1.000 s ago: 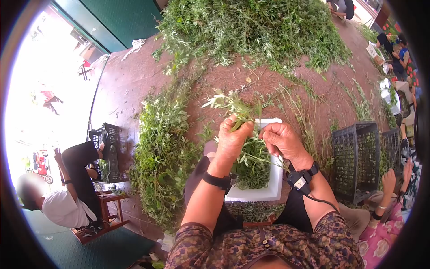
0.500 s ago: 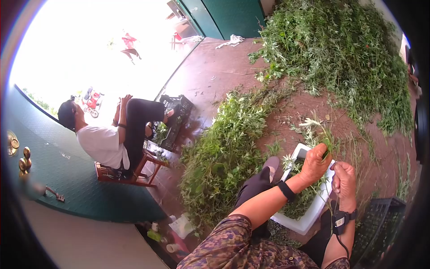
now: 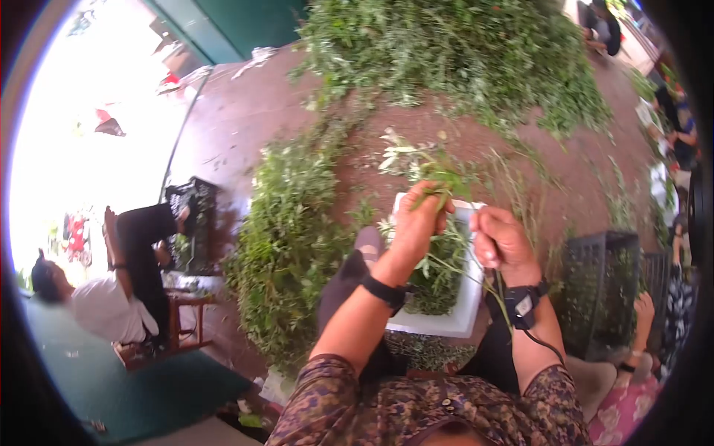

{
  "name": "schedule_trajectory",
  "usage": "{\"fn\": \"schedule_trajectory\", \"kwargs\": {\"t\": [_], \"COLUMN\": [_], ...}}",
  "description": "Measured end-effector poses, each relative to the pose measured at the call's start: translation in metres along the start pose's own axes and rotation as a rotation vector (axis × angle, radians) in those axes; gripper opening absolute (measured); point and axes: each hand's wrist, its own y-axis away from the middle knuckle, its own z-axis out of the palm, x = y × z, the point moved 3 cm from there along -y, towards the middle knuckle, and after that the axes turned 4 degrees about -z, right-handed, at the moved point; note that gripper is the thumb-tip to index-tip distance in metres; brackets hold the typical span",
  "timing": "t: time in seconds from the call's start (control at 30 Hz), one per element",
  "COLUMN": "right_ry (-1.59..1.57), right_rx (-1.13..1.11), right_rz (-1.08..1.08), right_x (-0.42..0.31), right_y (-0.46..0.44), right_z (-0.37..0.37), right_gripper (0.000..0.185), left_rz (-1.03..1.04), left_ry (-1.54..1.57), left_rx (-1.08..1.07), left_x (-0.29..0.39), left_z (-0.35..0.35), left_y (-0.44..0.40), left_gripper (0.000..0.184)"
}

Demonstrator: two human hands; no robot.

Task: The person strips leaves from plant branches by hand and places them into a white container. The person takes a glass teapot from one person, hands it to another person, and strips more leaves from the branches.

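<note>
My left hand point(image 3: 422, 221) is closed around a bunch of leafy green stems point(image 3: 440, 177), whose pale-backed leaves spread above the fist. Close on its right, my right hand point(image 3: 504, 239) has its fingers curled in a pinch at a thin plant stem point(image 3: 500, 301), which trails down past the wrist. Both hands are over a white box point(image 3: 446, 325) standing between my legs. Cut greenery point(image 3: 435, 286) lies inside that box, partly covered by my left forearm.
A long heap of plants point(image 3: 286, 253) lies left of my foot, and a larger pile point(image 3: 454, 56) is at the back. Black crates point(image 3: 599, 286) stand at the right. A seated person point(image 3: 123, 297) is at the left beside another black crate point(image 3: 192, 227). More people sit along the right edge.
My view has swung right, so the scene sits further left and people on the right now show. My hands have moved slightly apart, with the leafy bunch still in my left.
</note>
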Motion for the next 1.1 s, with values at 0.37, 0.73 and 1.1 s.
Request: {"fn": "schedule_trajectory", "kwargs": {"t": [0.37, 0.73, 1.1], "right_ry": [-0.262, -0.178, 0.286], "right_rx": [-0.164, -0.082, 0.013], "right_rz": [0.071, 0.095, -0.043], "right_x": [0.015, 0.013, -0.003], "right_y": [-0.009, -0.01, -0.002], "right_z": [-0.008, -0.005, 0.009], "right_gripper": [0.026, 0.026, 0.021], "left_rz": [-0.062, 0.288, 0.229], "left_ry": [0.131, -0.425, -0.555], "left_rx": [-0.302, -0.102, 0.011], "left_x": [0.009, 0.008, 0.002], "left_z": [0.013, 0.011, -0.007], "left_y": [0.007, 0.01, 0.004], "left_gripper": [0.048, 0.006, 0.011]}}
